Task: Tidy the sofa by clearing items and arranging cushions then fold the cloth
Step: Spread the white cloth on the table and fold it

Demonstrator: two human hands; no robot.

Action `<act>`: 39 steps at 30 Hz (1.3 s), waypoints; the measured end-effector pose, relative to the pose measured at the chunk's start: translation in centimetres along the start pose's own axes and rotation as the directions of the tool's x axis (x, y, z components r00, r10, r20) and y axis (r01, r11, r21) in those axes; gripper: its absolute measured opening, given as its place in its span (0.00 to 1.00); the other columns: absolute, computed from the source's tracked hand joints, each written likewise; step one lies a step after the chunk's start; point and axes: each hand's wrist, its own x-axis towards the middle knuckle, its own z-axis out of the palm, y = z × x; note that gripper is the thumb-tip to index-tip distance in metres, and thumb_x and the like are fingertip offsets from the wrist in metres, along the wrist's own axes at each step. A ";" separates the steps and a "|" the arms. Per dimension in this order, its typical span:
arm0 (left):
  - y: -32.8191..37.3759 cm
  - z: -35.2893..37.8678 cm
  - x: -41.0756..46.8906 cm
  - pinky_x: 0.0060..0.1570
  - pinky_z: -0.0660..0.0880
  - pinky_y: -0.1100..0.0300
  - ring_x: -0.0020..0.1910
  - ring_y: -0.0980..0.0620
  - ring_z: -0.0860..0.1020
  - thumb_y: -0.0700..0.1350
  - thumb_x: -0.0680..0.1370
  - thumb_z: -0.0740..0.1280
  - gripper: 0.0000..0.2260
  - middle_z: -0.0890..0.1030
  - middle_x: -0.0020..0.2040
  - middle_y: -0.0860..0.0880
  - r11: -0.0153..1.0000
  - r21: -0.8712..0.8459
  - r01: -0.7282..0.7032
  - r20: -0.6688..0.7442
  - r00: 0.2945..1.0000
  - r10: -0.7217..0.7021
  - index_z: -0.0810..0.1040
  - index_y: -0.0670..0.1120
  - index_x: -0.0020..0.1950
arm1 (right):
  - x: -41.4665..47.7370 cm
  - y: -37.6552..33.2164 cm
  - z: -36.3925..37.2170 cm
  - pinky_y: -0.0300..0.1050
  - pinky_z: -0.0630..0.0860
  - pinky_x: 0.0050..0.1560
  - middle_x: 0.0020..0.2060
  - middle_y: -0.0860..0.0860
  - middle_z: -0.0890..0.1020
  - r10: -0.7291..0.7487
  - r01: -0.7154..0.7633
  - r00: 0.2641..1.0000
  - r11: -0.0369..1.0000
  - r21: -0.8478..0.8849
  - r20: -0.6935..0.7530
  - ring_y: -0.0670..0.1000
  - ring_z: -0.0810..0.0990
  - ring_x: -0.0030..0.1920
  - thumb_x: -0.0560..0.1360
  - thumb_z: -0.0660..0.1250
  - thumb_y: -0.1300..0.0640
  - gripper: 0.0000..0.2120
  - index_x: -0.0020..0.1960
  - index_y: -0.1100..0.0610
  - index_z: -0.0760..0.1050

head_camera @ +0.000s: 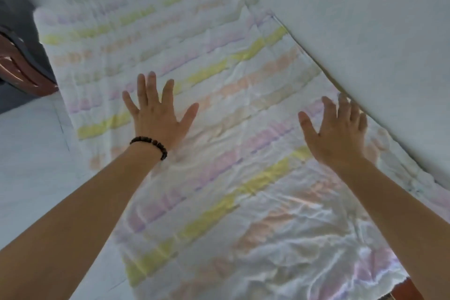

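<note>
Head view, the only one: the striped cloth (231,95) lies spread out flat along a pale surface (31,153). I take this for the sofa seat, though I cannot be sure. The cloth's right edge runs tight against a tall white panel (365,31), perhaps the backrest. Its near end is crumpled and its far end is smoother.

The left hand (158,114), with a dark bead bracelet (149,144) on its wrist, lies palm down on the middle of the cloth, fingers splayed wide. The right hand (338,129) is likewise spread, fingers straight, over the cloth's right edge just beside the panel. Its fingertips are blurred, so I cannot tell whether it presses or hovers.

As to progress, I see no cushions or loose items in this view, so the clearing and arranging look finished, as far as it shows. The cloth has no fold in it yet. It seems to be at the smoothing stage, with all the folding left.

A brown wooden piece (22,68) shows at the left. No brand, label or writing can be read anywhere.
</note>
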 end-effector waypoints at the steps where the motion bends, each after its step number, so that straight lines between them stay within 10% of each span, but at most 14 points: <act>1: -0.9 0.1 2.8 0.72 0.39 0.33 0.78 0.42 0.41 0.73 0.75 0.45 0.38 0.46 0.80 0.43 0.998 0.049 -0.049 0.037 0.998 0.047 0.53 0.51 0.78 | 1.4 -1.6 0.1 0.63 0.47 0.76 0.79 0.60 0.52 -0.009 0.010 1.000 0.999 0.044 -0.022 0.62 0.49 0.79 0.77 0.47 0.31 0.39 0.78 0.55 0.56; 8: -10.3 1.5 10.3 0.70 0.39 0.32 0.77 0.40 0.37 0.80 0.65 0.33 0.44 0.35 0.79 0.49 0.987 0.142 0.078 0.323 0.939 -0.120 0.35 0.60 0.77 | 11.4 -11.2 3.0 0.61 0.41 0.77 0.80 0.53 0.42 -0.126 0.120 0.991 0.987 0.108 0.053 0.57 0.41 0.79 0.77 0.50 0.30 0.41 0.81 0.50 0.42; 15: -14.9 0.8 7.9 0.70 0.40 0.31 0.77 0.39 0.39 0.79 0.66 0.34 0.43 0.39 0.80 0.48 0.980 0.111 0.164 0.303 0.934 -0.191 0.37 0.60 0.77 | 12.5 -11.7 3.7 0.62 0.38 0.76 0.80 0.53 0.40 0.037 -0.013 0.976 0.993 -0.115 0.215 0.57 0.37 0.79 0.68 0.37 0.20 0.50 0.80 0.49 0.39; 22: -16.7 0.3 15.0 0.71 0.38 0.32 0.78 0.41 0.38 0.77 0.69 0.33 0.41 0.38 0.79 0.47 0.983 0.133 0.130 0.237 0.958 -0.159 0.37 0.59 0.78 | 16.7 -17.3 2.8 0.63 0.38 0.76 0.80 0.55 0.40 -0.129 0.132 0.991 0.987 -0.087 0.034 0.61 0.38 0.79 0.75 0.44 0.25 0.42 0.81 0.48 0.43; 31: -18.2 1.0 14.3 0.74 0.40 0.38 0.78 0.41 0.42 0.75 0.72 0.36 0.39 0.42 0.80 0.45 0.979 0.063 0.196 0.200 0.958 -0.205 0.43 0.58 0.79 | 17.2 -16.8 4.0 0.67 0.38 0.75 0.80 0.58 0.41 0.100 -0.085 0.992 0.981 -0.175 0.076 0.65 0.40 0.78 0.70 0.32 0.22 0.47 0.81 0.48 0.41; 39: -16.6 -0.4 -0.2 0.74 0.43 0.41 0.79 0.46 0.44 0.59 0.81 0.56 0.31 0.45 0.80 0.44 0.809 -0.480 0.339 -0.057 0.908 -0.415 0.52 0.49 0.80 | -3.7 -22.0 4.7 0.65 0.49 0.76 0.79 0.62 0.53 -0.438 0.465 0.877 0.877 0.120 -0.197 0.65 0.48 0.78 0.82 0.55 0.41 0.30 0.79 0.55 0.58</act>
